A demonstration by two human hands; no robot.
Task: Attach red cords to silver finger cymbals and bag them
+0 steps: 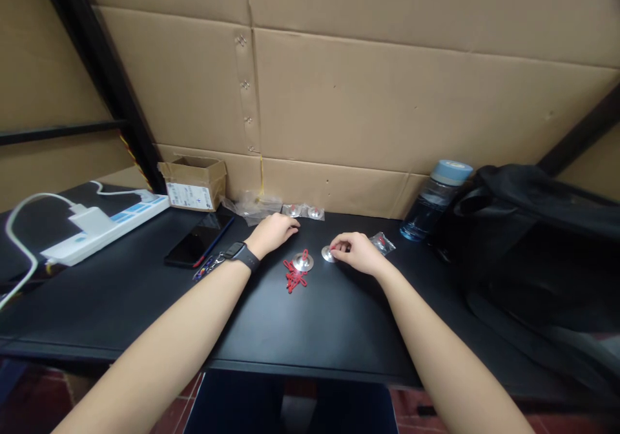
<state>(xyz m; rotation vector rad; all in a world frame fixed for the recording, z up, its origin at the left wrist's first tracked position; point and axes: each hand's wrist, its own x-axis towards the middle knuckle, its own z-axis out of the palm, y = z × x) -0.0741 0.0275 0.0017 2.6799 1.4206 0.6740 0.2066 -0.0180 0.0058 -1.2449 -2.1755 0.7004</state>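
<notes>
- Head view: a flat black table (334,337).
- Left hand (272,232): fingers bent; can't tell if it holds anything.
- Right hand (357,252) pinches a round, shiny silver metal disc (327,254), mid-table.
- A second silver metal disc (301,265), near it, touches thin red cord loops (294,280).

Light moderate, diffuse; soft sheen on the desk (334,324). Bag (537,247) at right blurred (dark, detail mostly lost). Wide-angle stretching toward edges.
</notes>
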